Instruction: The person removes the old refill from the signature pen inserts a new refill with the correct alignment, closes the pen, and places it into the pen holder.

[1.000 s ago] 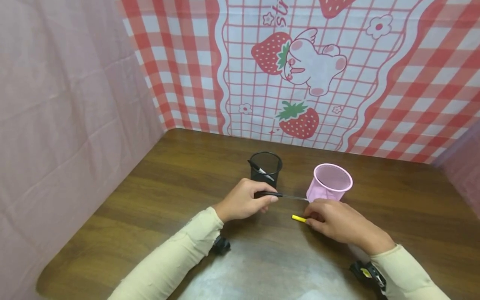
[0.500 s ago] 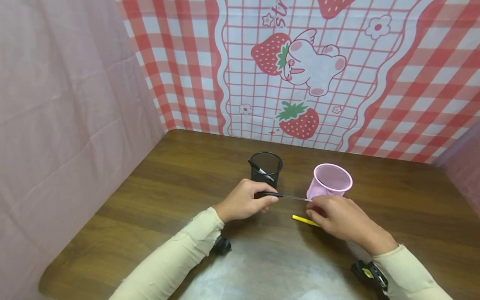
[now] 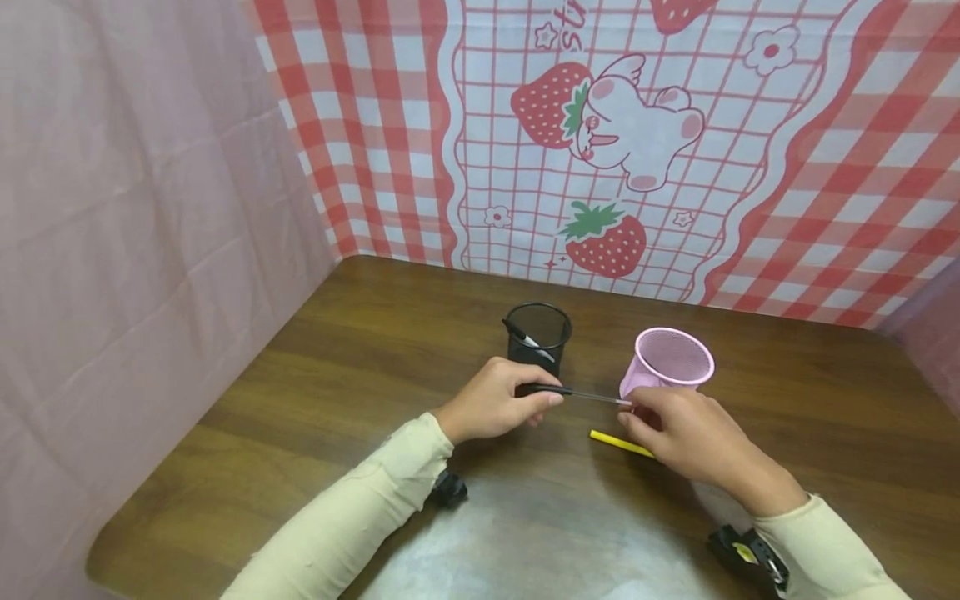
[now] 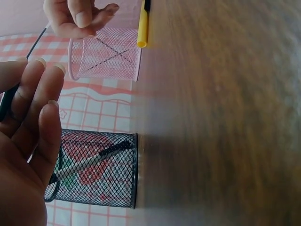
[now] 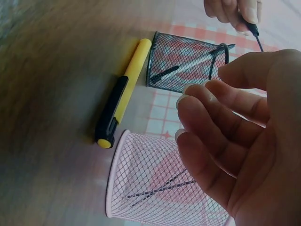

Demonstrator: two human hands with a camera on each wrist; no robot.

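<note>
In the head view my left hand pinches a slim black-handled tool with a thin metal shaft, held level above the table. Its pale tip reaches the curled fingertips of my right hand, which appear to pinch it; the contact itself is hidden. A yellow marker lies below the right hand, and its black cap shows in the right wrist view. Behind the left hand stands a black mesh pen cup with a black-and-white pen in it. The pink mesh pen cup stands behind the right hand.
Two thin dark sticks cross at the pink cup in the right wrist view. A red-and-white strawberry cloth hangs behind the wooden table. A pale pink cloth hangs along its left side.
The right hand has shifted slightly up and right off the yellow marker, which shows more of its length. The left hand still holds the tool. The view has shifted a little.
</note>
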